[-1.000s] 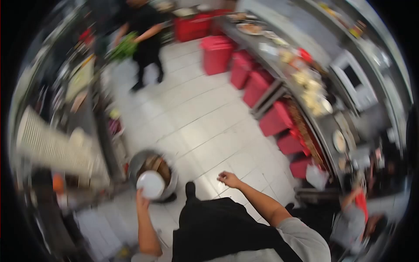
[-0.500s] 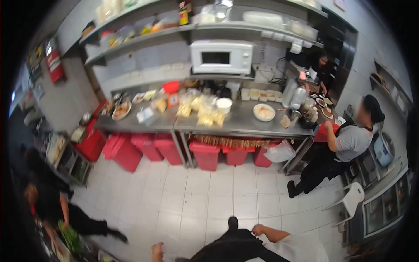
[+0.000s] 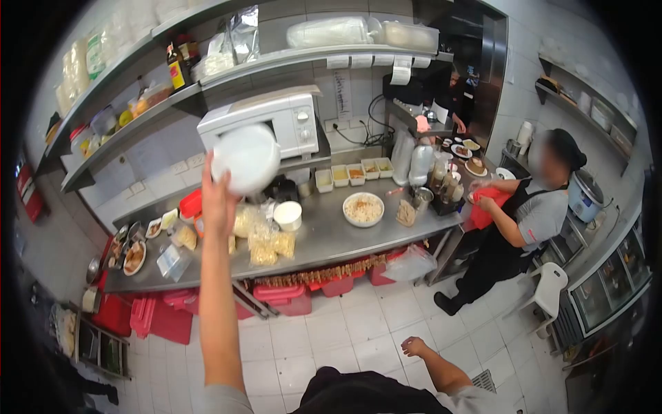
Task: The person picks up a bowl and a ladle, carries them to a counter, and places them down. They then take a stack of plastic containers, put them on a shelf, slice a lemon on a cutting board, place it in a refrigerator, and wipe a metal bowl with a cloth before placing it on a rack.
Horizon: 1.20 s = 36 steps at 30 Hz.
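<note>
Above the counter [image 3: 317,238]'s back edge, before the microwave [image 3: 296,127], the left hand [image 3: 219,200] has its grip pinched on the rim of a blurred white bowl [image 3: 246,160]. Bagged yellow food [image 3: 271,247] and a white tub [image 3: 287,215] sit mid-counter. Beyond the front edge, over the floor [image 3: 331,345], the right hand [image 3: 414,346] hangs with fingers curled; whether its grip is shut, I cannot tell.

Commercial kitchen, steel counter [image 3: 317,214], microwave [image 3: 296,127]
</note>
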Each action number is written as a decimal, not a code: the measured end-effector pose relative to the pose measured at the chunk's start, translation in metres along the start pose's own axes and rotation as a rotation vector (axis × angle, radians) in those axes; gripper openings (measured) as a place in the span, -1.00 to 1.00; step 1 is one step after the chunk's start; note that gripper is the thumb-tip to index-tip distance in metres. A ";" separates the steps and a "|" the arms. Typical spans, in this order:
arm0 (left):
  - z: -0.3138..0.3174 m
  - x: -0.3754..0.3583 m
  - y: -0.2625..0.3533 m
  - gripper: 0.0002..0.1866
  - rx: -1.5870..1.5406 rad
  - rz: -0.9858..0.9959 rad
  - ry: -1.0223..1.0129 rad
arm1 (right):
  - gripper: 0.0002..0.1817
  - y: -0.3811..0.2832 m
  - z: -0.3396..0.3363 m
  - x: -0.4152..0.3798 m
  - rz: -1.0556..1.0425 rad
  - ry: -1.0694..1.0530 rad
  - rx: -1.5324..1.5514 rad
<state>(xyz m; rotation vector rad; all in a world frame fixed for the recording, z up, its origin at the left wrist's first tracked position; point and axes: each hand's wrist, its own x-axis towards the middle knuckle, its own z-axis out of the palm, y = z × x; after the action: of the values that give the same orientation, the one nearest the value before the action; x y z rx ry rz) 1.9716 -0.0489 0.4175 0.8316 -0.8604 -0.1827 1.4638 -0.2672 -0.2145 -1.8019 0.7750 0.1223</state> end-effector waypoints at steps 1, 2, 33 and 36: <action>0.011 0.040 0.010 -0.32 0.006 0.035 -0.050 | -0.73 -0.027 -0.008 0.000 -0.007 0.010 -0.004; 0.019 0.082 0.013 -0.32 0.025 0.073 -0.092 | -0.76 -0.053 -0.012 -0.013 0.172 0.100 0.238; 0.016 0.416 -0.072 -0.46 0.798 0.688 0.078 | -0.56 -0.115 0.151 -0.152 0.741 0.378 0.074; 0.106 0.183 -0.052 -0.77 0.562 0.651 -0.020 | -0.68 -0.038 0.183 -0.182 0.814 0.632 0.925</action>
<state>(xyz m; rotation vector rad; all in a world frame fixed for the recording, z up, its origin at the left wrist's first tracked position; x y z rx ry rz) 2.0234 -0.2288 0.5296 1.0188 -1.1800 0.6502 1.3948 -0.0190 -0.1722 -0.5541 1.6496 -0.2607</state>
